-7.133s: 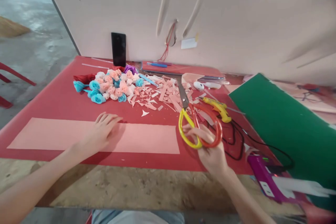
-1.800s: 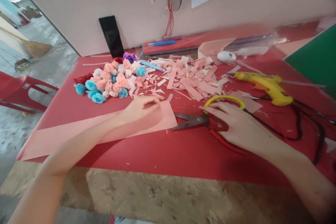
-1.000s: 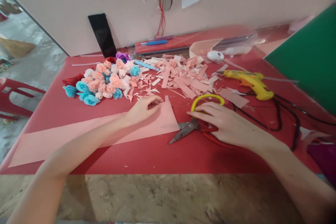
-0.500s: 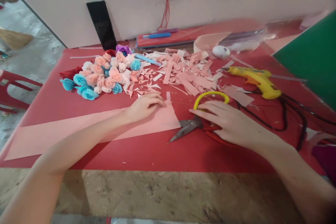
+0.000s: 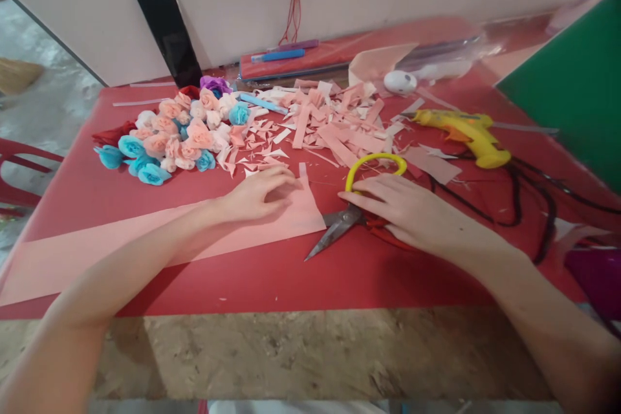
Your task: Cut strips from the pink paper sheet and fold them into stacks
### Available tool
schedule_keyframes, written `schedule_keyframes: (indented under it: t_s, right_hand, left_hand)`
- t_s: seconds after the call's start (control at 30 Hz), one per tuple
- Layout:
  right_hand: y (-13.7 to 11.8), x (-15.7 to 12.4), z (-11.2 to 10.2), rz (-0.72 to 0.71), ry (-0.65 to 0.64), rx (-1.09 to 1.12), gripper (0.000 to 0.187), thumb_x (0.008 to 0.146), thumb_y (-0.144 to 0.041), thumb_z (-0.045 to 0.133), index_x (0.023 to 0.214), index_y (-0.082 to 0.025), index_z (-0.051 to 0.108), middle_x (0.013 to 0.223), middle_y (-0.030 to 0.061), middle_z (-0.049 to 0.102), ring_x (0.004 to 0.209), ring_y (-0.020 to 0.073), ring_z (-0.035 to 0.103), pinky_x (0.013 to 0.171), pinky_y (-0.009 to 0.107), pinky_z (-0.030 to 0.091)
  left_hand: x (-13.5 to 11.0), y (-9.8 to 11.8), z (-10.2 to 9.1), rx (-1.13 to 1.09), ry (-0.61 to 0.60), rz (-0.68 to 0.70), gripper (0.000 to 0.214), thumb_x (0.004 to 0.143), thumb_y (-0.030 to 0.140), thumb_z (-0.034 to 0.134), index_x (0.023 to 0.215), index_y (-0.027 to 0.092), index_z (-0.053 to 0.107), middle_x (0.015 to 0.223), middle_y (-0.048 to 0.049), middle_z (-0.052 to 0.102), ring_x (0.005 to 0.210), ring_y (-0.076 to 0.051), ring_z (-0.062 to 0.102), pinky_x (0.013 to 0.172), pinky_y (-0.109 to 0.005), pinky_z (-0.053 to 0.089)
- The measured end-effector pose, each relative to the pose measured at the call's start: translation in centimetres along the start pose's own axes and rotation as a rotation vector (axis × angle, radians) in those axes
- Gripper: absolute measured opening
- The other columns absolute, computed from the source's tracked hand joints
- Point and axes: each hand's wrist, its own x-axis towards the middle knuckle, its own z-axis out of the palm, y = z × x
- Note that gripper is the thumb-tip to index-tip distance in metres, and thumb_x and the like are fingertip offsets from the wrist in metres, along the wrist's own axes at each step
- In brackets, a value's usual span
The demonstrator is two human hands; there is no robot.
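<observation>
The left hand [image 5: 255, 193] is lying palm down on the right end of the long pink paper strip [image 5: 145, 242], fingers loosely curled and fingertips pressing at its upper corner, not gripping anything. The strip is lying flat on the red table cover [image 5: 272, 278], running from the left edge toward the centre. The right hand [image 5: 405, 210] is resting flat over the handles of the scissors [image 5: 339, 226], fingers spread and extended, not closed around them; the yellow handle loop [image 5: 374, 162] is showing just beyond the fingertips. The scissor blades are lying together on the cover, tips pointing down-left, just beside the strip's right end. Farther back, a cluster of paper roses [image 5: 172, 136] and pink paper scraps [image 5: 330, 123] are lying near a yellow glue gun [image 5: 466, 136].
</observation>
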Motion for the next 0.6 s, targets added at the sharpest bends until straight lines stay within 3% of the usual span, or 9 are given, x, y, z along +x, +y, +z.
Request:
schedule_keyframes:
  t_s: [0.23, 0.43, 0.6]
  right_hand:
    - [0.28, -0.20, 0.13, -0.040, -0.004, 0.061, 0.053, 0.070, -0.002, 0.034, 0.117, -0.013, 0.058, 0.107, 0.0130, 0.063, 0.100, 0.0252, 0.056, 0.084, 0.042, 0.046]
    - [0.35, -0.34, -0.05, -0.011, -0.066, 0.085, 0.048, 0.078, -0.005, 0.033, 0.118, -0.015, 0.057, 0.108, 0.0139, 0.062, 0.100, 0.0256, 0.055, 0.086, 0.045, 0.045]
    - [0.24, -0.36, -0.04, 0.021, -0.036, 0.165, 0.045, 0.079, -0.006, 0.032, 0.113, -0.014, 0.060, 0.102, 0.0148, 0.062, 0.095, 0.0258, 0.055, 0.082, 0.044, 0.046]
  left_hand:
    - [-0.12, -0.19, 0.09, 0.027, -0.016, -0.012, 0.027, 0.083, 0.019, 0.048, 0.107, 0.015, 0.057, 0.108, -0.0102, 0.057, 0.102, -0.019, 0.054, 0.091, -0.034, 0.044]
    - [-0.04, 0.01, 0.06, 0.030, -0.040, -0.043, 0.027, 0.082, 0.019, 0.048, 0.106, 0.017, 0.058, 0.108, -0.0091, 0.057, 0.102, -0.019, 0.054, 0.091, -0.034, 0.045]
    - [0.06, 0.13, 0.04, 0.059, -0.042, -0.038, 0.026, 0.082, 0.018, 0.047, 0.106, 0.017, 0.057, 0.108, -0.0092, 0.057, 0.103, -0.019, 0.054, 0.092, -0.035, 0.045]
